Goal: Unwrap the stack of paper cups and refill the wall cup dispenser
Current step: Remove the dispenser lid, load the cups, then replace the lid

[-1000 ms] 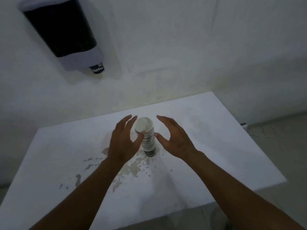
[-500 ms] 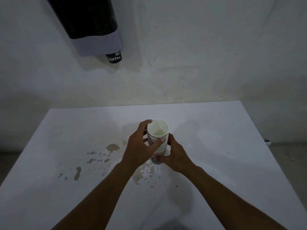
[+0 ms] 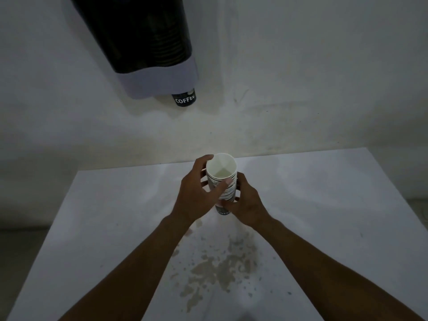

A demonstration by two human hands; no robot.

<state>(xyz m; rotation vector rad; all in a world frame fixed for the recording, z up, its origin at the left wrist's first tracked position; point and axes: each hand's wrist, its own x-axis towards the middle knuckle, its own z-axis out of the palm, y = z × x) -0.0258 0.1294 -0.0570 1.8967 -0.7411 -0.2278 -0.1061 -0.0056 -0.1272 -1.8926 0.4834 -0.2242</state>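
A stack of striped paper cups (image 3: 221,173), mouth up and white inside, is held upright above the white table (image 3: 324,205). My left hand (image 3: 196,195) grips its upper part, thumb across the front and fingers round the far side. My right hand (image 3: 246,206) holds the lower part from the right; a dark "COFFEE" band shows at the bottom. The wall cup dispenser (image 3: 148,42), a dark tube with a pale grey collar, hangs at the upper left, and one cup (image 3: 184,100) marked "COFFEE" pokes out of its bottom.
Brownish stains (image 3: 220,267) mark the table surface in front of me. The table's back edge meets a plain white wall. Floor shows past the table's left and right edges.
Both hands closed round the cup stack and raised it off the table toward the wall. The view has moved in and up, so the dispenser now looms larger.
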